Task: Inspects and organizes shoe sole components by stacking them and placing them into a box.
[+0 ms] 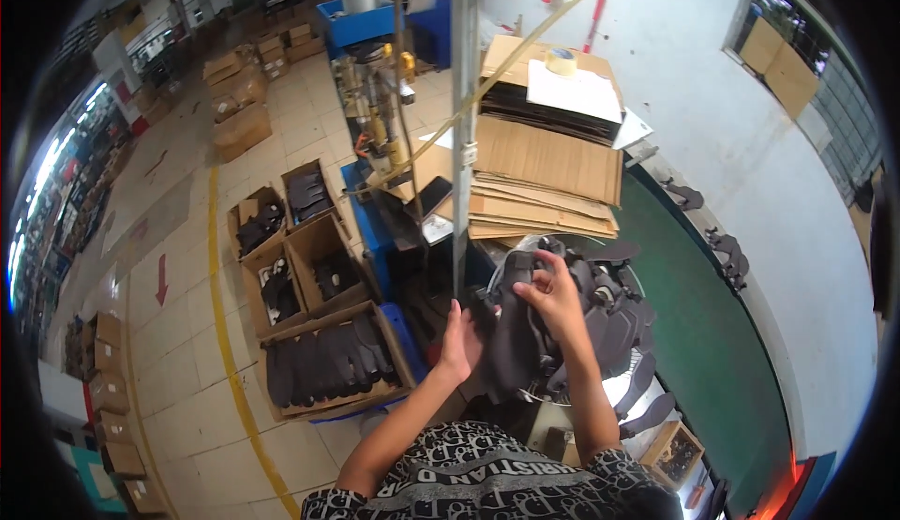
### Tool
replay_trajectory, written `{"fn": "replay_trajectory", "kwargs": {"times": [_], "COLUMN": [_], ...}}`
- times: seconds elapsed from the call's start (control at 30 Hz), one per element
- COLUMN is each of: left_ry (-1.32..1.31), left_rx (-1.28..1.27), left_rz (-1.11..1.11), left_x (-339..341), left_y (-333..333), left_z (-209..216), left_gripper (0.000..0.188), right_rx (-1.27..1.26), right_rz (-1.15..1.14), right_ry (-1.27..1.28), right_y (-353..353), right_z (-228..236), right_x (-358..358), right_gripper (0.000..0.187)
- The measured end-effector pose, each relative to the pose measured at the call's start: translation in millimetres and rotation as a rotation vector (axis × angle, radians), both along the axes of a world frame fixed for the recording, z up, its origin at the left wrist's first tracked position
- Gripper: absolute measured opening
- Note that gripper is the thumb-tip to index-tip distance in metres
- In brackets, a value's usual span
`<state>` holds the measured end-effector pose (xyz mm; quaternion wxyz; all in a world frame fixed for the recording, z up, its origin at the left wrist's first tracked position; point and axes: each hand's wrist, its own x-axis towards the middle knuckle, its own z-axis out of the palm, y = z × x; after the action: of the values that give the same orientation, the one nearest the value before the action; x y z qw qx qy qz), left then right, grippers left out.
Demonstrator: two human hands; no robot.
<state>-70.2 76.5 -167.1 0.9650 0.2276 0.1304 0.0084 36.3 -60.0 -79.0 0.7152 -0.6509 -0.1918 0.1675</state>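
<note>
My right hand (555, 297) pinches the upper edge of a long dark grey padded piece (521, 328), which hangs upright in front of me. My left hand (457, 344) is to its left, fingers stretched upward and apart from the pad. A small black part (482, 312) sticks up beside the left fingertips; whether it belongs to the pad cannot be made out. Behind and right of my right hand, a heap of similar dark pads (619, 318) fills a round container, whose rim is mostly hidden.
At the left, a cardboard box (405, 384) holds a row of dark pads, with several more boxes (323, 229) behind it. A metal post (461, 192) rises ahead, near stacked flat cardboard (548, 164). A wooden tray of small parts (673, 452) sits at lower right, beside a green surface (708, 351).
</note>
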Motion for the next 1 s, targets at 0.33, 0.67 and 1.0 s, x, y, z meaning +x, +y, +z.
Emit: {"fn": "replay_trajectory", "kwargs": {"times": [0.33, 0.67, 1.0], "left_ry": [0.103, 0.537, 0.767], "left_rx": [0.079, 0.554, 1.072], "left_rz": [0.127, 0.398, 0.138], "left_x": [-135.5, -284.5, -306.7], "left_y": [74.1, 236.7, 394.4], "left_z": [-32.5, -98.1, -212.9], "left_gripper": [0.036, 0.058, 0.044], "right_rx": [-0.314, -0.486, -0.609], "right_rz": [0.391, 0.202, 0.161], "right_ry": [0.109, 0.067, 0.028], "right_y": [70.1, 255.7, 415.8], "right_z": [-95.0, -232.6, -347.0], "right_x": [-127.1, -240.6, -292.4], "right_gripper": [0.031, 0.025, 0.024]}}
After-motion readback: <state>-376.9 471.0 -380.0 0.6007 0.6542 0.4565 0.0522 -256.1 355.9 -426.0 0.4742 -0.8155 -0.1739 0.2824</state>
